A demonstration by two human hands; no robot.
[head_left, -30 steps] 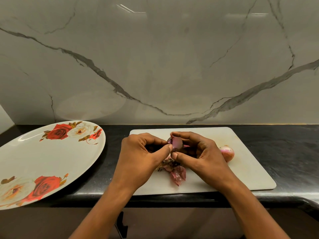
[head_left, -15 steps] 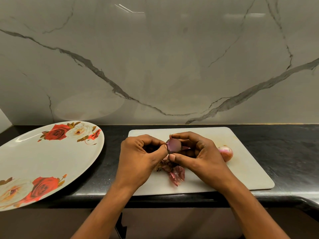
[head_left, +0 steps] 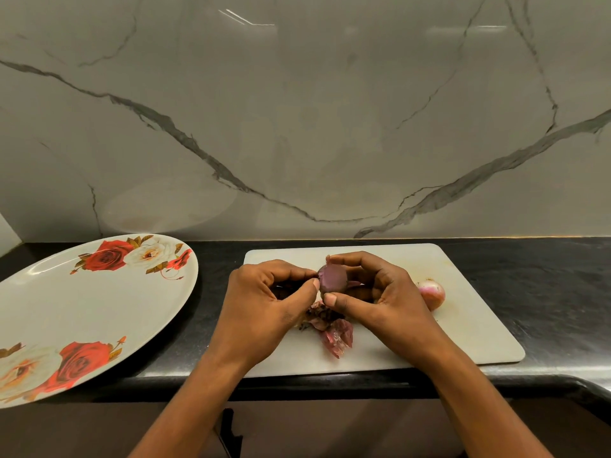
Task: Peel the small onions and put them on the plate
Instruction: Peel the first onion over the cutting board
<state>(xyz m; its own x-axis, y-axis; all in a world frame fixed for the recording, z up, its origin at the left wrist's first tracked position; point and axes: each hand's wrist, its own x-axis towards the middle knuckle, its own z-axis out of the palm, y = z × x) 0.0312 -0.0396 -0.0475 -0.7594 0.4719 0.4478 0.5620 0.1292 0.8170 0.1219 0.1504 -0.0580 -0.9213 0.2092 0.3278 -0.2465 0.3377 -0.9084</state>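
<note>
Head view: above the middle of the cutting board (head_left: 469, 325), the right hand (head_left: 386, 292) pinches a small onion (head_left: 332, 279), forefinger on its top and thumb under it. The left hand (head_left: 264, 302) has its curled fingers (head_left: 307, 288) nipping the onion's left edge. Compared with a second ago, the onion has turned and sits clearer of the fingers, showing a broader smooth purple face. The skin seems nearly off, so the move to the plate (head_left: 99, 309), left of the board on the table (head_left: 545, 276), looks close. Loose peels (head_left: 337, 337) lie on the board's near part as before. A second onion (head_left: 431, 294) stays on the board's right side, still in its skin.
</note>
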